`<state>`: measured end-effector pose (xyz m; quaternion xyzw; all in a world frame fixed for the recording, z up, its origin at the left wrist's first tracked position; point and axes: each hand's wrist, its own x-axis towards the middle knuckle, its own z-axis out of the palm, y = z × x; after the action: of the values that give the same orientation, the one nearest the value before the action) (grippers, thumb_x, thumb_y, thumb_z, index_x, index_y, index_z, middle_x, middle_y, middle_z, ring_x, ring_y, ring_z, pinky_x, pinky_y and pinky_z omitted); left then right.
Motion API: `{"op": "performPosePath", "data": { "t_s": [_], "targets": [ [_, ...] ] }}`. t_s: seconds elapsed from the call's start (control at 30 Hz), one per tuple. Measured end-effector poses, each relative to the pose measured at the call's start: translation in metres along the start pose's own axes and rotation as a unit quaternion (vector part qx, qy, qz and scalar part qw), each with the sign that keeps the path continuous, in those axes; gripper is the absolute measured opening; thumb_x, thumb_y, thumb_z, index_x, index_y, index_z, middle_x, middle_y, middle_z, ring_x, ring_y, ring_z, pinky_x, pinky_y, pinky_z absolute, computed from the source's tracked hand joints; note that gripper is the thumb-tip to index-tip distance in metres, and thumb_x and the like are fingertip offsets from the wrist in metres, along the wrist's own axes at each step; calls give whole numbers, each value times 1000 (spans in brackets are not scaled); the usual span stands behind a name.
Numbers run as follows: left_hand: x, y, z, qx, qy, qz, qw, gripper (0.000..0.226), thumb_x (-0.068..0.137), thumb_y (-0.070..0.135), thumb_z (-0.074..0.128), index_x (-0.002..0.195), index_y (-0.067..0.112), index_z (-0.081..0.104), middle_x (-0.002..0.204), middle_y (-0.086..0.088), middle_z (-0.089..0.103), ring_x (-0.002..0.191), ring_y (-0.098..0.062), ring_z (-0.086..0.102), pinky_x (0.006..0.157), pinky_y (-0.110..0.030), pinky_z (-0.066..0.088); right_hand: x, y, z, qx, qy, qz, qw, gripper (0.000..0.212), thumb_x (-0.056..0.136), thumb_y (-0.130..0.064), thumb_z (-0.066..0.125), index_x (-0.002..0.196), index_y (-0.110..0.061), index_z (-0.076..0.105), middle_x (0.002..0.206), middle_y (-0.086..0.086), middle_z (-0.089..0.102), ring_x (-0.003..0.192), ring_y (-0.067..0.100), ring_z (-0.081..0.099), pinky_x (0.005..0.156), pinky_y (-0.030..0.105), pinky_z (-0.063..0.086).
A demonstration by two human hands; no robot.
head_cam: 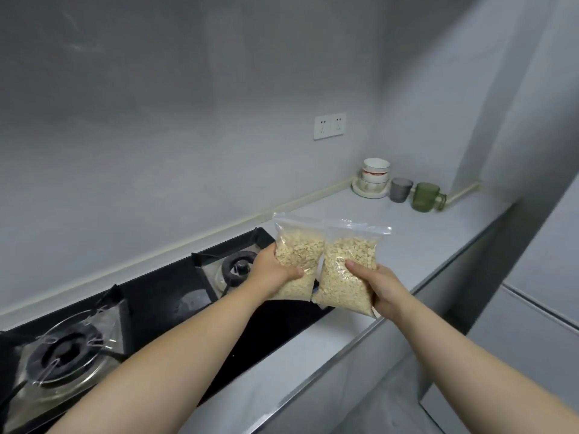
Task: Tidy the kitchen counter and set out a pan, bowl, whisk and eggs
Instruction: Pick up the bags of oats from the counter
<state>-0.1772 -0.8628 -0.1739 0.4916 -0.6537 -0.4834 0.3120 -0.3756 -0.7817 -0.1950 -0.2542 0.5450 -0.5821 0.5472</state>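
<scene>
Far to the left of the hands, at the near end of the black glass hob, sits the left burner, with clear film over its metal surround. The right burner lies just left of the left hand, partly behind the wrist. The left hand grips the left bag, a clear zip bag of pale flakes, with the thumb across its front and the fingers hidden behind it. Touching it on the right side is the right bag, of the same kind and contents. It is gripped by the right hand with the thumb on the front face and the fingers out of sight behind. Both bags are upright, side by side and held clear of the surface, over the right end of the hob where it meets the counter. Beyond and above the hands, a white wall socket is fixed to the grey wall. Well beyond the right hand, in the far corner of the counter, the stacked bowls stand on a pale plate. Just right of them is a grey tumbler, then a green mug with its handle pointing right.
</scene>
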Motion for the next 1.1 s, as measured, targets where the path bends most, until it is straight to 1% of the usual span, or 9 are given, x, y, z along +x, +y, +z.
{"op": "performPosePath", "data": {
  "t_s": [0.17, 0.27, 0.37, 0.53, 0.63, 0.73, 0.87, 0.97, 1.1],
  "targets": [
    [74, 14, 34, -33, -35, -7, 999, 43, 68, -1, 79, 103, 18, 63, 95, -2, 71, 88, -19, 69, 83, -36, 56, 59, -26, -33, -27, 42, 7, 999, 34, 80, -13, 73, 112, -4, 62, 104, 13, 71, 95, 29, 68, 82, 39, 54],
    [116, 27, 53, -38, -67, -4, 997, 41, 72, -2, 76, 105, 17, 61, 95, -1, 70, 85, -16, 68, 79, -32, 56, 92, -46, -53, -56, 60, 6, 997, 36, 80, -16, 74, 112, -6, 63, 103, 12, 72, 96, 29, 68, 87, 41, 54],
    [148, 38, 70, -41, -82, 8, 996, 41, 73, -4, 74, 92, 28, 55, 90, 7, 65, 84, -13, 66, 76, -27, 54, 116, -60, -68, -67, 72, -4, 995, 34, 80, -17, 73, 112, -10, 62, 104, 11, 72, 96, 28, 68, 85, 41, 54],
    [195, 43, 102, -60, -89, -8, 994, 38, 72, 2, 77, 104, 15, 62, 96, 0, 69, 90, -20, 68, 84, -38, 56, 156, -77, -95, -73, 85, -8, 994, 30, 81, -15, 72, 109, -15, 61, 105, 9, 71, 96, 27, 68, 88, 43, 53],
    [227, 42, 124, -64, -82, -23, 994, 43, 73, 5, 78, 112, 10, 62, 96, 0, 70, 86, -15, 68, 77, -33, 57, 191, -83, -114, -85, 85, 2, 993, 26, 81, -15, 72, 105, -16, 61, 102, 8, 71, 93, 26, 68, 84, 40, 54],
    [250, 38, 139, -46, -68, -32, 996, 37, 75, 6, 77, 106, 16, 59, 97, 5, 67, 79, -2, 62, 64, -14, 50, 223, -88, -126, -116, 80, 12, 990, 27, 80, -14, 74, 104, -13, 62, 98, 9, 71, 85, 25, 68, 77, 36, 54],
    [281, 36, 165, -21, -39, -39, 998, 41, 81, 5, 72, 109, 22, 48, 91, 11, 48, 75, -1, 45, 47, 0, 35, 271, -95, -147, -191, 81, 18, 978, 15, 79, -11, 72, 91, -14, 64, 78, 2, 67, 60, 12, 63, 45, 17, 45],
    [308, 32, 182, 12, -23, -57, 998, 39, 81, 4, 71, 106, 23, 48, 90, 9, 53, 68, 0, 48, 43, -1, 34, 305, -96, -163, -242, 83, 20, 967, 14, 78, -11, 73, 83, -17, 61, 80, 2, 66, 66, 12, 62, 47, 19, 44],
    [337, 17, 202, 24, 17, -91, 995, 34, 79, 7, 72, 106, 17, 55, 85, 2, 61, 57, -8, 54, 42, -16, 39, 343, -91, -176, -299, 113, -2, 947, 18, 74, -16, 77, 78, -15, 59, 82, 5, 66, 69, 17, 61, 58, 28, 49]
  ]
}}
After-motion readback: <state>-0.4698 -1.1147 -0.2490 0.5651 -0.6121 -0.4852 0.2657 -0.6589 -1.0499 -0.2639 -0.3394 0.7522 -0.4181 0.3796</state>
